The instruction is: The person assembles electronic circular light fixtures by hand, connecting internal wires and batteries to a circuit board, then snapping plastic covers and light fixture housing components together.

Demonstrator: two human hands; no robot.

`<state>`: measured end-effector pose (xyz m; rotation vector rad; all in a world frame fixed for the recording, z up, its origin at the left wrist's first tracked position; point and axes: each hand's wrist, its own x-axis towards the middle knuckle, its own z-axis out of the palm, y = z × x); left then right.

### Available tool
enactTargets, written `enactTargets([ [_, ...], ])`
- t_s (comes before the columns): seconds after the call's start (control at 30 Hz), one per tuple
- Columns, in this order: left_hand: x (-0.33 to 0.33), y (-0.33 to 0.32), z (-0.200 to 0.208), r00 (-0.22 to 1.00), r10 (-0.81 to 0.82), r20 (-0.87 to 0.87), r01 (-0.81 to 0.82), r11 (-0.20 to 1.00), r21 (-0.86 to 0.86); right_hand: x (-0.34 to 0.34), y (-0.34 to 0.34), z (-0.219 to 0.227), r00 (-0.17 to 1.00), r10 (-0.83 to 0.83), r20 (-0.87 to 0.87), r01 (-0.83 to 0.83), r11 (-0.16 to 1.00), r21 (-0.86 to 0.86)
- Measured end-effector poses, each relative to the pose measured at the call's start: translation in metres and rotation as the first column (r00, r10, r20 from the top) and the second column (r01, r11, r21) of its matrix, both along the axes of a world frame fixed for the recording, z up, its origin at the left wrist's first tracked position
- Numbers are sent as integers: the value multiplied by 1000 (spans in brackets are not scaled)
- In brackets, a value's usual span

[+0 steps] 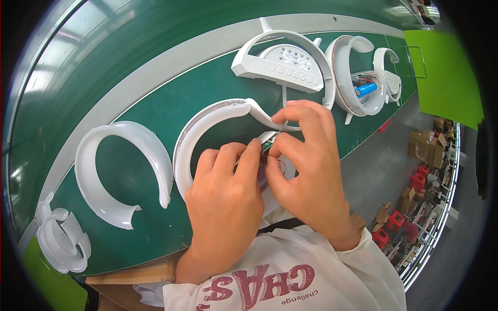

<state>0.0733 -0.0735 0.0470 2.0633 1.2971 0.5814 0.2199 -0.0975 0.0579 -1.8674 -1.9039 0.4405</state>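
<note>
A white ring-shaped lamp housing (182, 137) lies on the table in front of me, with its lower part under my hands. My left hand (223, 202) is curled over the inner edge of that housing, fingertips pressing by a narrow green circuit board (268, 143). Close beside it, my right hand (311, 166) bends over the same spot with thumb and fingers drawn together. Something thin shows at its fingertips, too small to name. A bit of reddish wire (282, 165) appears under the right hand; the rest there is hidden.
A loose white C-shaped cover (85, 155) lies at left, smaller white curved parts (62, 241) beyond it. A white ring lamp with clock display (290, 62) stands at the back. Right of it, an open housing (340, 78) holds a blue battery (366, 89). A cardboard box (135, 274) sits below.
</note>
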Motion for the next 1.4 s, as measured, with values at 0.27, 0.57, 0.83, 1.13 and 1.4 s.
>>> enactTargets([
  [0.27, -1, 3, 1, 1000, 3, -3, -3, 999, -49, -10, 4, 4, 993, -92, 76, 96, 994, -54],
  [0.57, -1, 8, 3, 996, -71, -49, 64, 990, -122, 4, -10, 5, 995, -90, -49, 83, 987, -135],
  [0.83, 3, 7, 8, 989, -96, -114, 84, 991, -107, 11, -12, 1, 990, 9, -143, -25, 994, -108],
  [1.13, 8, 11, 14, 994, -88, -72, 72, 975, -210, 16, -15, -9, 966, 7, -258, -20, 999, -47],
  [1.4, 6, 10, 10, 992, -92, -84, 77, 984, -163, 20, -7, -5, 976, 64, -208, -68, 998, -13],
])
